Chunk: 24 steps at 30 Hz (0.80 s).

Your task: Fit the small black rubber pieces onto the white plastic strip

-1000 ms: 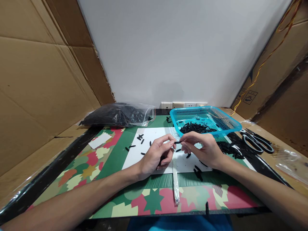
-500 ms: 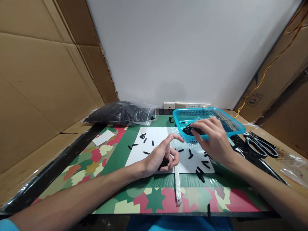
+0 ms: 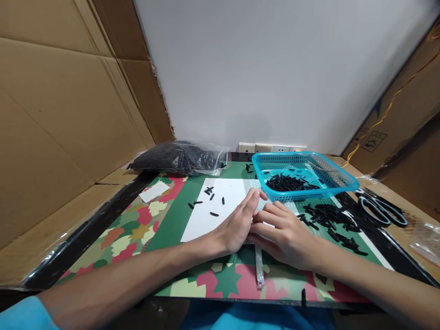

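Observation:
My left hand [image 3: 237,222] is curled at the near edge of a white sheet [image 3: 206,222], its palm side hidden. Against it rests my right hand [image 3: 283,233], with bent fingers meeting the left ones. Whatever lies between the two hands cannot be seen. Small black pieces [image 3: 214,214] are scattered on the sheet to the left. Behind my right hand, a blue basket [image 3: 305,195] holds a heap of black pieces [image 3: 288,183]. More black pieces [image 3: 326,213] lie in a pile to the right. A clear-wrapped strip [image 3: 259,268] sticks out below my hands.
A zip bag of black material [image 3: 175,158] lies at the back left, near a small white paper [image 3: 154,192]. Scissors [image 3: 381,208] rest at the right beside clear plastic [image 3: 426,240]. Cardboard walls [image 3: 62,91] stand at both sides, and sockets [image 3: 264,148] line the back wall.
My right hand has left the basket and come down and left to meet my left hand. The basket's heap and the pile at the right now show. The view has shifted slightly.

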### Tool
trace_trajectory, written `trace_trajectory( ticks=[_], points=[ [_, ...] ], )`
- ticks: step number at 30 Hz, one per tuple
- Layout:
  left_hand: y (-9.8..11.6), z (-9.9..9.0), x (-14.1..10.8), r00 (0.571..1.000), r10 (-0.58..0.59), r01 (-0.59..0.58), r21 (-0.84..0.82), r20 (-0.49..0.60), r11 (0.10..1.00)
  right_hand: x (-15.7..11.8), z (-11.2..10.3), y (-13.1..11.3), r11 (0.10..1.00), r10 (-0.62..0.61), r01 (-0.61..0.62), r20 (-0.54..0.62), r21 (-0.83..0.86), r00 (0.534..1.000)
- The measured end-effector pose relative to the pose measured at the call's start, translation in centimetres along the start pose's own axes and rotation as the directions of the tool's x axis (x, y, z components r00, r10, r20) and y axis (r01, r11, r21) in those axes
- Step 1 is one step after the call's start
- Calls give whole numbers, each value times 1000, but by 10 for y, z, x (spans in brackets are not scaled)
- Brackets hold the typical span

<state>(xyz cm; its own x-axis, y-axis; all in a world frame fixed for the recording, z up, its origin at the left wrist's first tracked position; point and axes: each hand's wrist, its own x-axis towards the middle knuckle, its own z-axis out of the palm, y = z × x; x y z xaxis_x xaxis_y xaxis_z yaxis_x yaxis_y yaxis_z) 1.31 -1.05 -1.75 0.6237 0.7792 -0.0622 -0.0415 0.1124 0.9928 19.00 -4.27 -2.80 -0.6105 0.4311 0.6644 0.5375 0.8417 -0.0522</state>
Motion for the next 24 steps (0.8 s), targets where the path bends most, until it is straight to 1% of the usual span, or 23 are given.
trace_trajectory(
  ticks=[4, 6, 9, 13, 16, 21, 24],
  points=[
    [0, 0, 5, 999, -49, 49, 24, -8, 999, 0, -1, -1, 998, 39, -39, -2, 47, 999],
    [1, -2, 8, 998, -70, 69, 25, 8, 997, 0, -4, 2, 996, 52, -49, -44, 68, 998],
    [2, -6, 12, 989, -138, 138, 16, 60, 990, -1, -9, 10, 991, 101, -89, -114, 103, 988],
    [5, -14, 13, 972, -199, 205, -43, 123, 978, -3, -17, 23, 983, 132, -100, -210, 154, 969],
    [6, -19, 13, 967, -189, 207, -96, 173, 973, -4, -21, 32, 986, 127, -92, -266, 140, 956],
    [5, -21, 11, 970, -120, 154, -152, 210, 976, -6, -20, 40, 995, 67, -45, -247, 92, 967],
    [4, -21, 10, 976, -65, 102, -169, 207, 980, -6, -18, 41, 997, 57, -40, -243, 73, 968]
  ],
)
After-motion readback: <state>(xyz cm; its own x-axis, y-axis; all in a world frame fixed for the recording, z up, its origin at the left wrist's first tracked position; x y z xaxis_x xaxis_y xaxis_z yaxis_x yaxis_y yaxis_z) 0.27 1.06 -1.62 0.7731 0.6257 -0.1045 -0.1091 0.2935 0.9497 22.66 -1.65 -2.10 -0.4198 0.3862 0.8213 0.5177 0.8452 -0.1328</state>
